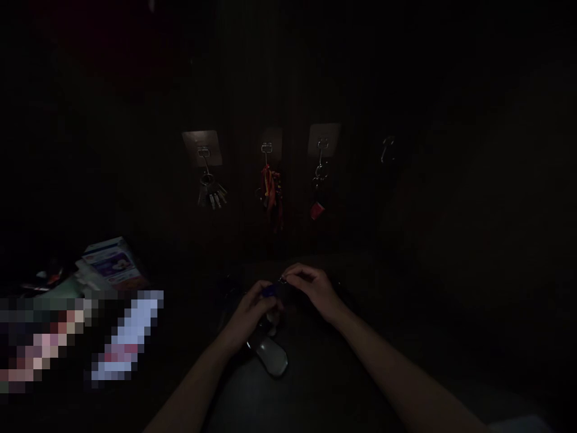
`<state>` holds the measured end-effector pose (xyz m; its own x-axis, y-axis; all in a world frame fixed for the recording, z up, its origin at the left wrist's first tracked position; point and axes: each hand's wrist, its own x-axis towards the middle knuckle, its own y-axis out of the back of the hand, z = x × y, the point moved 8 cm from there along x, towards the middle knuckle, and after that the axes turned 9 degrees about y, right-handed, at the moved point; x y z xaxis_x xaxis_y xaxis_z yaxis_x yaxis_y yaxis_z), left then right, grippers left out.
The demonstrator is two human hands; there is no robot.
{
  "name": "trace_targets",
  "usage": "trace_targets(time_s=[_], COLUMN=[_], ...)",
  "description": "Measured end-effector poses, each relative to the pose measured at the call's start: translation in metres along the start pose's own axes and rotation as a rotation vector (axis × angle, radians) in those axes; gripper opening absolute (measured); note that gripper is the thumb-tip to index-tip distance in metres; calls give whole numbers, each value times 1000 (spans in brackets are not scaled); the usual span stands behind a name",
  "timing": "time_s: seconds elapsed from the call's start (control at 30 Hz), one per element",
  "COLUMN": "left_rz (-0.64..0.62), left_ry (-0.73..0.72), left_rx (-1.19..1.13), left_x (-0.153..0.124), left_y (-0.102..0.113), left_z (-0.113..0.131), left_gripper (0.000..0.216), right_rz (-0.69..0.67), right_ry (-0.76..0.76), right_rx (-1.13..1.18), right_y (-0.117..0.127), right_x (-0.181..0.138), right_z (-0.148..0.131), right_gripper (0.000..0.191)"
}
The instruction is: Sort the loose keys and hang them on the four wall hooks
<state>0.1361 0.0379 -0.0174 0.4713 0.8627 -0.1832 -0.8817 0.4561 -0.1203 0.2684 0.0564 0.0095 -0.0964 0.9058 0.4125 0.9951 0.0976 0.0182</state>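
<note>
The scene is very dark. My left hand (pixel 252 308) is closed, fingers pinching a small blue object (pixel 269 291) whose kind I cannot make out. Just to its right, my right hand (pixel 315 287) has its thumb and fingertips together on a small shiny metal piece (pixel 282 279), perhaps a ring. The metal piece lies close to the blue object; whether they are joined is too dark to tell. Below my left hand is a glossy, rounded, flat object (pixel 271 356) with a pale rim. A small pale thing (pixel 271 322) shows beneath the left fingers.
Ahead, a bunch of keys (pixel 211 195), red and orange cords (pixel 270 192) and a keyring with a red tag (pixel 317 209) hang from wall hooks. Another hook (pixel 388 150) is farther right. A white and purple box (pixel 112 264) lies at left, near blurred-out items.
</note>
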Motion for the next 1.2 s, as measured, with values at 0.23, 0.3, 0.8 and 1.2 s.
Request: trace_targets(time_s=[0.23,0.3,0.8,1.2], left_rz=[15,7,188,410], left_ry=[34,41,-93,-148], left_rx=[-13,-17,278,371], left_x=[3,3,4,12], left_y=[1,0,10,44], left_z=[-5,-6,-3,-4], left_gripper=[31,31,24,29], right_rz=[63,61,100,439], right_ry=[-50,-55,-13,84], right_rx=[-32,-25,-63,-93], right_y=[6,5,15,68], right_x=[0,-1,2,12], right_z=[4,4,-1,-27], right_gripper=[16,16,14,22])
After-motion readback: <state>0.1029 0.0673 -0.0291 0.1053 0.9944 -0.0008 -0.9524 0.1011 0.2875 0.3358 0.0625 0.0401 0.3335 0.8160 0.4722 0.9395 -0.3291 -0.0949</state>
